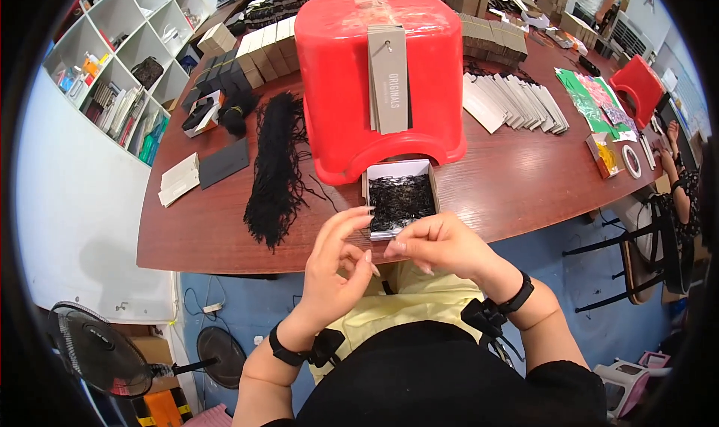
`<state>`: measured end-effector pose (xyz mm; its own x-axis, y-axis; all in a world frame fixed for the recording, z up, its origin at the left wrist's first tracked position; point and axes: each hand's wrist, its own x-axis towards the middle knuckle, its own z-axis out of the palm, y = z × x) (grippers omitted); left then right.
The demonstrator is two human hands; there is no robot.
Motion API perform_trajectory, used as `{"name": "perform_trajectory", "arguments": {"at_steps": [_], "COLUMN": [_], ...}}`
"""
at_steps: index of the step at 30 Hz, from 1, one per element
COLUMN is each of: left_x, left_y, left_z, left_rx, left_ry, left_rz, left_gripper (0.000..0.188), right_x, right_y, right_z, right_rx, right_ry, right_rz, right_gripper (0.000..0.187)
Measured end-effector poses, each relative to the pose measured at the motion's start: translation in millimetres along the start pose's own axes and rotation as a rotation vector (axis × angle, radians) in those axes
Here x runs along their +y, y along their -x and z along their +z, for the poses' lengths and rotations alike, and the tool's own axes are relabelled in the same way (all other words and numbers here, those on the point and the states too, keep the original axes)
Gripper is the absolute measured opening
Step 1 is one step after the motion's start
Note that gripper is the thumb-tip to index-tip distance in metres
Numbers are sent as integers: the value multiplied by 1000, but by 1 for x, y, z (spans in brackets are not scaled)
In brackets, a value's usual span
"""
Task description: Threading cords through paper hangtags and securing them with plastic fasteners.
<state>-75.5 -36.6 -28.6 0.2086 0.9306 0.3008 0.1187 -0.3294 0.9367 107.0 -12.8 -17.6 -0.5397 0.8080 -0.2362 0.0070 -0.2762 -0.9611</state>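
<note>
My left hand [337,266] is raised at the table's near edge, its fingers curved and apart with nothing seen between them. Beside it my right hand [442,246] is closed in a pinch; whatever its fingertips hold is too small to make out. Just beyond both hands sits a small white box [395,169] with many thin black pieces [401,202] inside, perhaps pins. Behind the box stands a red plastic stool [337,75]. A stack of grey hang tags [390,86] hangs on its side. Left of it lies a long bundle of black cords [274,165].
Fanned grey tags [517,103] lie right of the stool, and pale cards [180,178] and a dark card [225,162] far left. A small box with yellow contents [604,156] and a tape roll [631,161] are at right. Another person's arm [678,180] rests there.
</note>
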Motion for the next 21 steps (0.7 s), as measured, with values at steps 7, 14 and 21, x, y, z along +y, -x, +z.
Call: {"name": "perform_trajectory", "arguments": {"at_steps": [7,14,21], "left_x": [9,9,4], "left_y": [-7,-2,-13], "left_z": [4,9,14], "left_rx": [-266,-118,-200], "left_ry": [-296,-115,175], "left_rz": [15,-152,-209], "left_gripper": [10,13,29], "right_x": [-4,-9,-18], "right_y": [19,23,7], "right_z": [-11,-19,-9], "right_rx": [-2,150,152], "right_ry": [475,633,902], "right_rz": [-138,-273,-377], "right_gripper": [14,15,16]}}
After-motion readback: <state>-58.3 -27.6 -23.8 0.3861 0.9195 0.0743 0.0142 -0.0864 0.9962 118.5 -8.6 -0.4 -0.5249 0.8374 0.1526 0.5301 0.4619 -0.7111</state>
